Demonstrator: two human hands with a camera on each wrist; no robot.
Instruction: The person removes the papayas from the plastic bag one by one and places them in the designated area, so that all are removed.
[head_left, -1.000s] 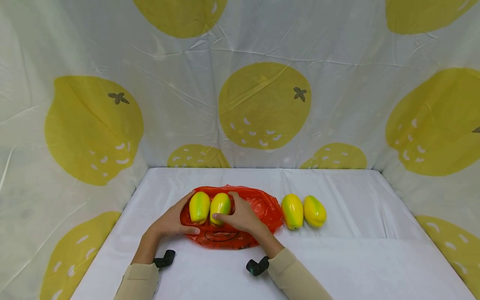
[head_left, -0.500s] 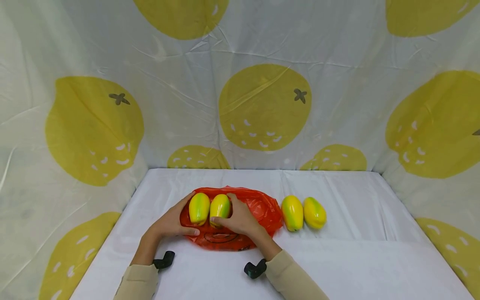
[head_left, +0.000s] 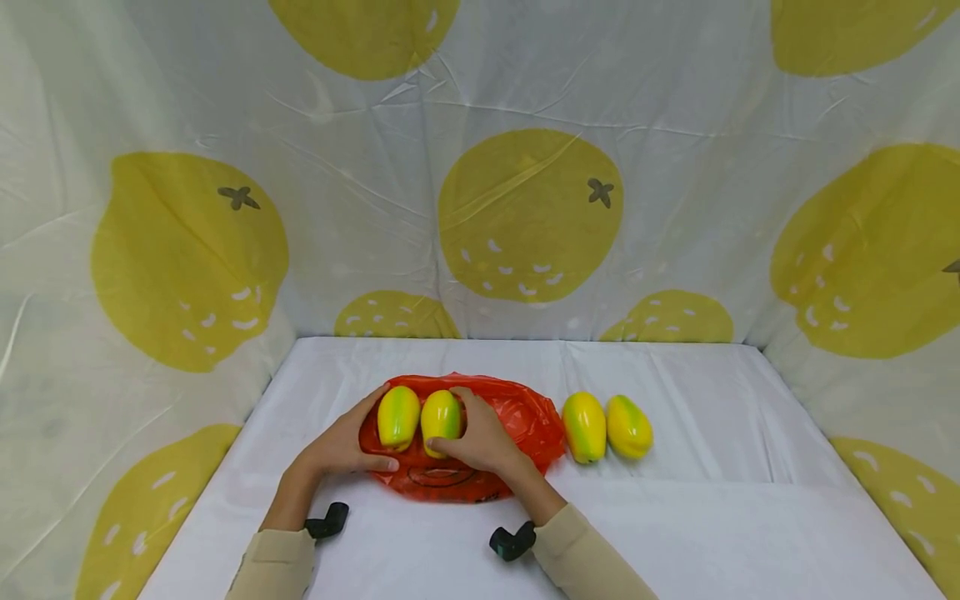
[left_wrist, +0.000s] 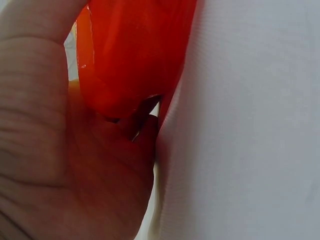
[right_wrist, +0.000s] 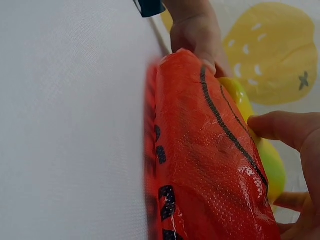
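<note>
A red plastic bag (head_left: pixel 528 417) lies spread on the white table, its mouth facing up. Two glossy yellow-green mangoes, a left mango (head_left: pixel 399 418) and a right mango (head_left: pixel 441 417), stand side by side in its left part. My left hand (head_left: pixel 337 443) holds the bag's left edge, thumb in front and fingers behind; the left wrist view shows red plastic (left_wrist: pixel 135 50) between them. My right hand (head_left: pixel 486 437) grips the right mango between thumb and fingers. In the right wrist view the bag's printed side (right_wrist: pixel 205 150) hides part of the gripped fruit (right_wrist: pixel 272 165).
Another mango (head_left: pixel 585 427) lies close to the bag's right end, with one more mango (head_left: pixel 629 427) right beside it. White cloth (head_left: pixel 720 525) covers the table. A lemon-print curtain (head_left: pixel 525 208) rises behind and at both sides.
The right hand's thumb has slid slightly down along the mango, and the fruit has barely shifted. The left hand, bag and other mangoes stay in place.
</note>
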